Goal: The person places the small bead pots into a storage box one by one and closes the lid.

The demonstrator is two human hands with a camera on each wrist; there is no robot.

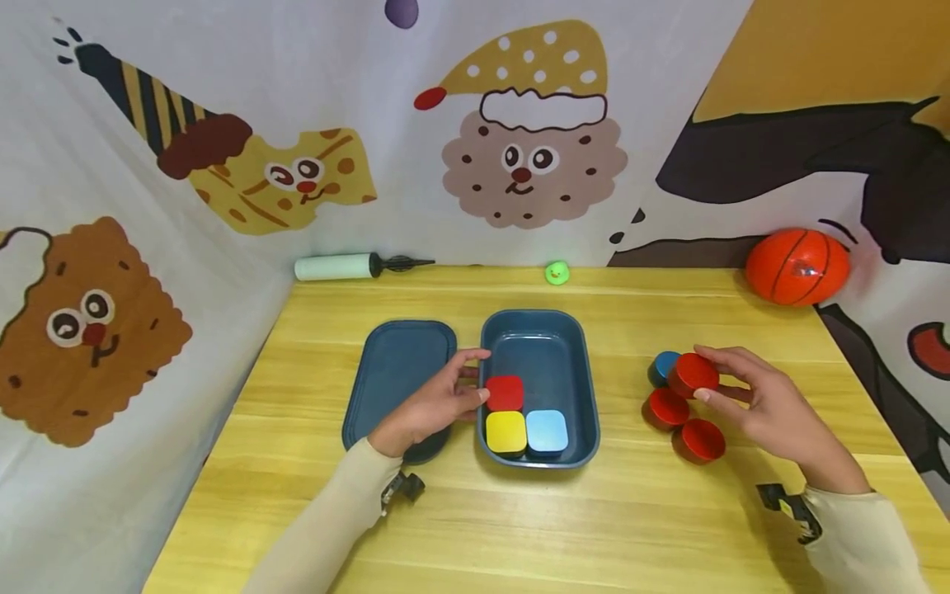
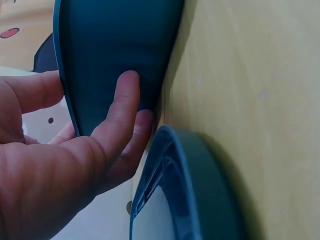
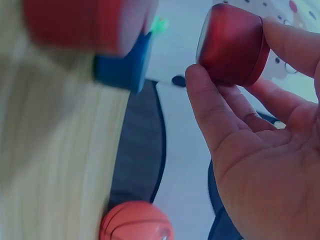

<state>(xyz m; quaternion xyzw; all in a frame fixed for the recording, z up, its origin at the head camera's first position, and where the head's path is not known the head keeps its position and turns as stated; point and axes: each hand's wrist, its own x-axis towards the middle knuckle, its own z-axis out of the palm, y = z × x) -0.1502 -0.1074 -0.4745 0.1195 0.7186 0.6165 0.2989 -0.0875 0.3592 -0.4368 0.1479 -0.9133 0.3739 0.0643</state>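
Note:
My right hand (image 1: pixel 768 404) pinches a small round red tin (image 1: pixel 693 376) between thumb and fingers, held above the table; the right wrist view shows the tin (image 3: pixel 232 45) from its side. Below it stand two more round red tins (image 1: pixel 665 410) and a round blue tin (image 1: pixel 664 369), partly hidden. With fingers and thumb on either side of its left wall, my left hand (image 1: pixel 438 400) holds a dark blue rectangular box (image 1: pixel 592 388). Inside the box's near part sit a red square piece (image 1: pixel 505 393), a yellow one (image 1: pixel 506 432) and a light blue one (image 1: pixel 547 431).
A dark blue lid (image 1: pixel 389 363) lies left of the box, partly under my left forearm and hand. Along the back edge are a hand pump (image 1: pixel 337 266), a small green duck (image 1: pixel 557 272) and an orange toy basketball (image 1: pixel 797 266). Printed cloth hangs behind the table.

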